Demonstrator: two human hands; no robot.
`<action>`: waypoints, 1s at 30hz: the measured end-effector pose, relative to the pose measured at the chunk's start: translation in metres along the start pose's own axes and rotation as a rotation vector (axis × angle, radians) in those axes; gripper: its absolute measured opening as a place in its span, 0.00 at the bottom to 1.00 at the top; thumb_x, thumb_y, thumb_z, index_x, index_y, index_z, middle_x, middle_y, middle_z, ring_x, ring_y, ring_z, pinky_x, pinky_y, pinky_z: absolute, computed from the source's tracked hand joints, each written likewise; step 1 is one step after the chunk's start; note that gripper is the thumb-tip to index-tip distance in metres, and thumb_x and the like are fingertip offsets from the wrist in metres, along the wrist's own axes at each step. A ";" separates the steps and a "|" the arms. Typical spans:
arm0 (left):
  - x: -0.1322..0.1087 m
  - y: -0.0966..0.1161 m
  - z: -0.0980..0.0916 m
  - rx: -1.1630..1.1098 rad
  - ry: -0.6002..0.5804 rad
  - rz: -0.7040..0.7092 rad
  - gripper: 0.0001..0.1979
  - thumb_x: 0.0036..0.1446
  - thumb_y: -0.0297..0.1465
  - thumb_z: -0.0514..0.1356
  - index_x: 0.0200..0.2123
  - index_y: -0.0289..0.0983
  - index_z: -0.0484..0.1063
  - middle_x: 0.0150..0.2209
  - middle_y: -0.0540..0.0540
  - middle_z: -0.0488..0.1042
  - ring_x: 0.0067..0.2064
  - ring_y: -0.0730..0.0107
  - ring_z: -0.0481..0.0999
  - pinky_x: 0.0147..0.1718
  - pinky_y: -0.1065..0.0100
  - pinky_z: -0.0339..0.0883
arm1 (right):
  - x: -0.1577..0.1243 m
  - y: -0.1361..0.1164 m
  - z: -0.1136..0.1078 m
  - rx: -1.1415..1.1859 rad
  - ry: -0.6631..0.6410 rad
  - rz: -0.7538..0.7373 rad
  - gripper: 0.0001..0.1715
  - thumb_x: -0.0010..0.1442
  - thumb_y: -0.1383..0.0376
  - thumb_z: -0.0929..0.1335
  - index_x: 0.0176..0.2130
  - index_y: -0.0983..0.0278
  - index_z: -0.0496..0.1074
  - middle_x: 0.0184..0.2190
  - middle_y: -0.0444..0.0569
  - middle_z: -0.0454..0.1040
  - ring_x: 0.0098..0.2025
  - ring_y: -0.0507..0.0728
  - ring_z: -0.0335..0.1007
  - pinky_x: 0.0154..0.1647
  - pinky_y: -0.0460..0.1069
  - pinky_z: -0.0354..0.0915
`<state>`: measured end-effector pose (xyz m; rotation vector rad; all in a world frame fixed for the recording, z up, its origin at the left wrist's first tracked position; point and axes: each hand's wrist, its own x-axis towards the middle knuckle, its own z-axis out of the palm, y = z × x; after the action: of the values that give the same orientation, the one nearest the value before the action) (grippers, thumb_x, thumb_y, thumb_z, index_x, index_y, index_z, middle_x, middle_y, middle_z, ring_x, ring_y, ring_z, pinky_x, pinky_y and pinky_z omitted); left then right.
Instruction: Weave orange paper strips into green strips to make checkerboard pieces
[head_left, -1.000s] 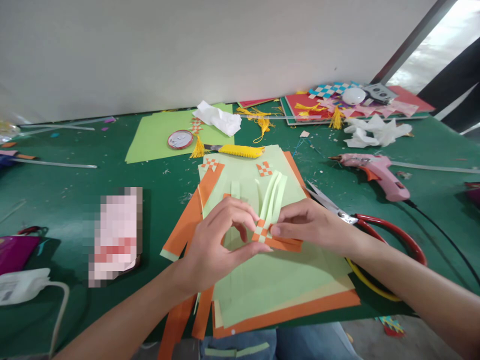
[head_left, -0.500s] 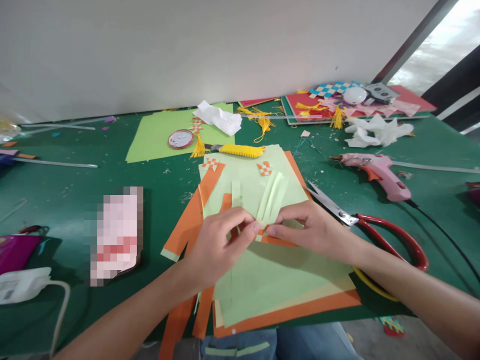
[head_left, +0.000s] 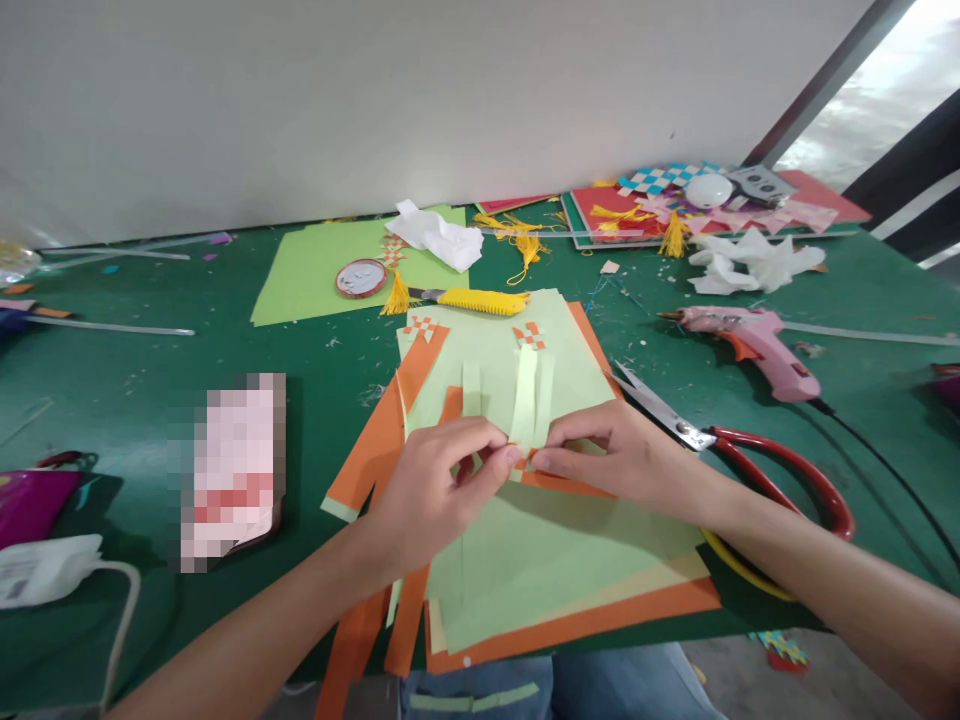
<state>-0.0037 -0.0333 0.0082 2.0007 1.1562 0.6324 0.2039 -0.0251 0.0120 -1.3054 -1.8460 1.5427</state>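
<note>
Strip weave is pinched from both sides. Left hand is closed on it, thumb and forefinger tips pressed together; right hand is clamped on its opposite edge. Pale green strips are stuck up from it. Weave is held over paper stack. Scissors are laid just beside right wrist.

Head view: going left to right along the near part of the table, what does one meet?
From the left: white adapter → blurred pink patch → left hand → green paper strips pinched by both hands → right hand → red-handled scissors.
</note>
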 end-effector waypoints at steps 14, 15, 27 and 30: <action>0.001 -0.001 -0.002 -0.009 -0.002 -0.066 0.18 0.64 0.38 0.54 0.23 0.37 0.61 0.21 0.53 0.67 0.24 0.75 0.66 0.23 0.72 0.56 | 0.002 0.007 -0.004 0.130 -0.007 0.046 0.16 0.58 0.54 0.69 0.29 0.64 0.77 0.26 0.45 0.74 0.28 0.50 0.65 0.28 0.45 0.59; 0.001 -0.001 -0.002 0.003 0.002 -0.065 0.18 0.64 0.38 0.54 0.22 0.37 0.61 0.21 0.53 0.67 0.24 0.75 0.66 0.23 0.72 0.56 | 0.002 0.006 -0.003 0.118 -0.011 0.050 0.16 0.57 0.54 0.70 0.29 0.65 0.77 0.25 0.44 0.74 0.28 0.50 0.64 0.27 0.45 0.59; 0.003 -0.002 -0.001 -0.349 -0.028 -0.213 0.22 0.65 0.44 0.50 0.26 0.36 0.69 0.25 0.48 0.73 0.24 0.73 0.70 0.21 0.72 0.60 | 0.002 0.011 0.000 -0.370 0.241 -0.315 0.17 0.62 0.61 0.66 0.25 0.65 0.74 0.20 0.44 0.70 0.23 0.49 0.60 0.25 0.46 0.56; 0.006 -0.004 0.001 -0.731 -0.168 -0.404 0.22 0.63 0.46 0.51 0.29 0.34 0.71 0.28 0.43 0.76 0.23 0.71 0.73 0.17 0.72 0.61 | 0.004 0.019 0.000 -0.618 0.391 -0.716 0.11 0.63 0.68 0.65 0.30 0.66 0.75 0.25 0.48 0.76 0.29 0.53 0.68 0.33 0.49 0.63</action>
<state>-0.0021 -0.0267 0.0050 1.1418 0.9941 0.5547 0.2097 -0.0221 -0.0064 -0.8901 -2.2327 0.3364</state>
